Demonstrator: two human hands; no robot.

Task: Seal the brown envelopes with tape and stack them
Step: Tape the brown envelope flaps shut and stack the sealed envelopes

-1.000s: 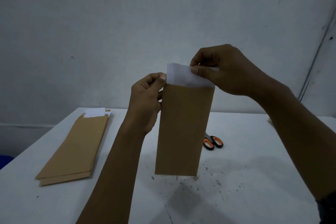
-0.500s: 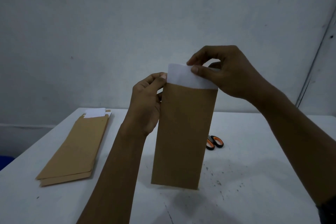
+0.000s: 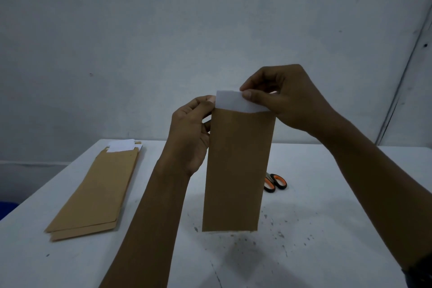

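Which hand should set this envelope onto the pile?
Probably left: the left hand already grips the envelope on the side toward the stack, while the right hand pinches the white strip.

Single head-worn wide-angle view, looked forward and slightly down from the person's own eye line, close to both raised forearms; white table (image 3: 327, 229) filled the lower half, bare wall (image 3: 163, 30) the upper half; no second view, so no shared coverage

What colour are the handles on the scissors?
The scissors have black handles with orange inside the loops, seen in the head view, the only one.
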